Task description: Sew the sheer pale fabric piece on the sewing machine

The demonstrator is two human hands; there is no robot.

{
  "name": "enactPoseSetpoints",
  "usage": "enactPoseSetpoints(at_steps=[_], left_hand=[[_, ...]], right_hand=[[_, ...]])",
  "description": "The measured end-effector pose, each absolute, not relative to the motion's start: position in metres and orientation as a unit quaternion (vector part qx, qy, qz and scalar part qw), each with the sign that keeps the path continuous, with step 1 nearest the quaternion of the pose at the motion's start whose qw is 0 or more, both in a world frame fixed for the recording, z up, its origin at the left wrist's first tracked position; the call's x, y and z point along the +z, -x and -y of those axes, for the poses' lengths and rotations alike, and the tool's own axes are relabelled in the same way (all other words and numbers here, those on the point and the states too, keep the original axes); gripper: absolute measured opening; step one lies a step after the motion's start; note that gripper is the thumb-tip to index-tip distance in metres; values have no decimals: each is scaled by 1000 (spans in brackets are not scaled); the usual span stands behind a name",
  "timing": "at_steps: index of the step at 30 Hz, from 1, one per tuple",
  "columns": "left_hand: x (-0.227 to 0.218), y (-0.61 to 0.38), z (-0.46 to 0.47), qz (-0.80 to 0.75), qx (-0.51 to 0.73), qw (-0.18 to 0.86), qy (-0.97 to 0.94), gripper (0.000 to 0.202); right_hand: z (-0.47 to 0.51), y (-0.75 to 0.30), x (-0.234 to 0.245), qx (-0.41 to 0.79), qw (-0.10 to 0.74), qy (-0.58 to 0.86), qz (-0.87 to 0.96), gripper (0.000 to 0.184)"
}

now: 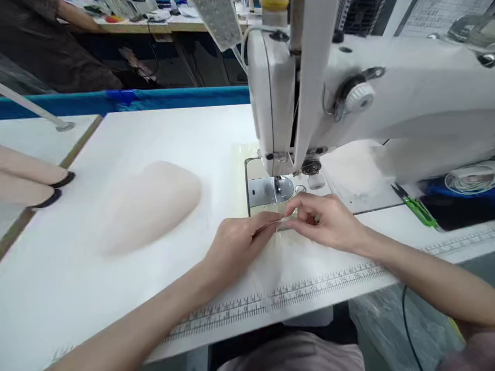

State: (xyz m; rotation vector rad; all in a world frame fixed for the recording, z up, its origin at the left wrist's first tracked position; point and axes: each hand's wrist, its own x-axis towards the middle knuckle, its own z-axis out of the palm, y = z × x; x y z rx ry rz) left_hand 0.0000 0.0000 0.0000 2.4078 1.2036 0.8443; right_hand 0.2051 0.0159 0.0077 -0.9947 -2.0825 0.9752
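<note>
My left hand [242,239] and my right hand [325,219] meet just in front of the sewing machine's needle plate [265,191]. Thumb and fingers of both hands pinch a thin, pale piece of fabric [279,220]. Most of that fabric is hidden by my fingers. Behind my hands, the white sewing machine [270,93] has its needle area and presser foot [277,185] over the plate. To the left of my left hand, a soft beige rounded piece [158,201] lies on the white table [127,288].
Green-handled snips [419,208] lie right of the machine bed, by coiled white cord [469,180]. Two beige pieces with dark ends [31,178] reach over the left edge. A printed ruler [270,300] runs along the front. Across the blue-edged back, another person [50,46] is near a cluttered bench.
</note>
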Motion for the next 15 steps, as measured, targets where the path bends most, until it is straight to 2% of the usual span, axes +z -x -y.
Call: enactPoseSetpoints(at_steps=[15], left_hand=[[-3,1,2,-429,314,158,-832,24]], right_hand=[[-14,-204,8,375,319,381,783,6]])
